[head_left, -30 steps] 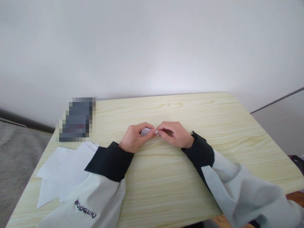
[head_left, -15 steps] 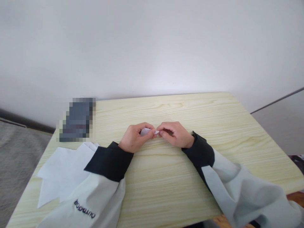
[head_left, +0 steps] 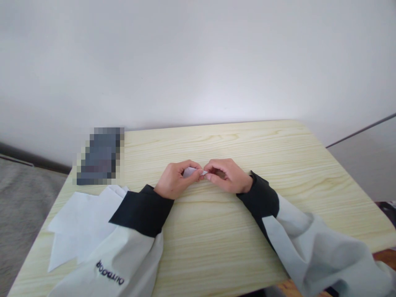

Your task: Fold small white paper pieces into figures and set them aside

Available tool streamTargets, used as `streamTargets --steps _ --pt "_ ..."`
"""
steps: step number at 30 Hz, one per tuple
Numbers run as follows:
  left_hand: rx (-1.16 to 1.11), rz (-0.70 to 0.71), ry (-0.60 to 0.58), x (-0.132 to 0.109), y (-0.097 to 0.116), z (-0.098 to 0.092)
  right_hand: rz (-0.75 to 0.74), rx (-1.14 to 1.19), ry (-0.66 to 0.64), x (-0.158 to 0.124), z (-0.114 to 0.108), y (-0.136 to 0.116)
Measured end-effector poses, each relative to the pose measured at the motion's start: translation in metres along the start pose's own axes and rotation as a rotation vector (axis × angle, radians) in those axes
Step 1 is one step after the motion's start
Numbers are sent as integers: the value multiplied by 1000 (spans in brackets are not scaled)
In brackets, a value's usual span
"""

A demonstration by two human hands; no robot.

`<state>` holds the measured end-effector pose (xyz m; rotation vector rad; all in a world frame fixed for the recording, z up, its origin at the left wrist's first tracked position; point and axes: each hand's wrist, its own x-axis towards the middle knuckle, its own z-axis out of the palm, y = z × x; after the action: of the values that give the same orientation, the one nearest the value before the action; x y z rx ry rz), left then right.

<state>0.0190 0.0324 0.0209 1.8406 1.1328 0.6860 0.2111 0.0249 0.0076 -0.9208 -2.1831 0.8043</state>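
Both my hands meet at the middle of a light wooden table (head_left: 247, 140). My left hand (head_left: 175, 181) is curled, thumb and fingers pinched on a small folded piece of white paper (head_left: 190, 171). My right hand (head_left: 227, 175) is also closed, its fingertips pinching the paper's right tip. Most of the paper is hidden inside my left hand. Both forearms rest on the table in dark cuffs and pale sleeves.
Several loose white paper sheets (head_left: 77, 218) lie at the table's front left, partly under my left sleeve. A dark, blurred-out flat object (head_left: 100, 156) sits at the back left corner. A pale wall stands behind the table. Grey floor shows to the left.
Almost nothing differs; my fingertips shift slightly on the small paper while both hands stay in place.
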Motion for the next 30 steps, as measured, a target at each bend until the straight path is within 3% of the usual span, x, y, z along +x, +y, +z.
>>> streamTargets --steps 17,24,30 --pt "39 33 -31 0 -3 0 -16 -48 7 2 0 -1" --pt "17 27 -28 0 0 -1 -16 8 -47 1 -3 0" --pt "42 24 -33 0 -1 -1 -16 -41 -9 1 0 0"
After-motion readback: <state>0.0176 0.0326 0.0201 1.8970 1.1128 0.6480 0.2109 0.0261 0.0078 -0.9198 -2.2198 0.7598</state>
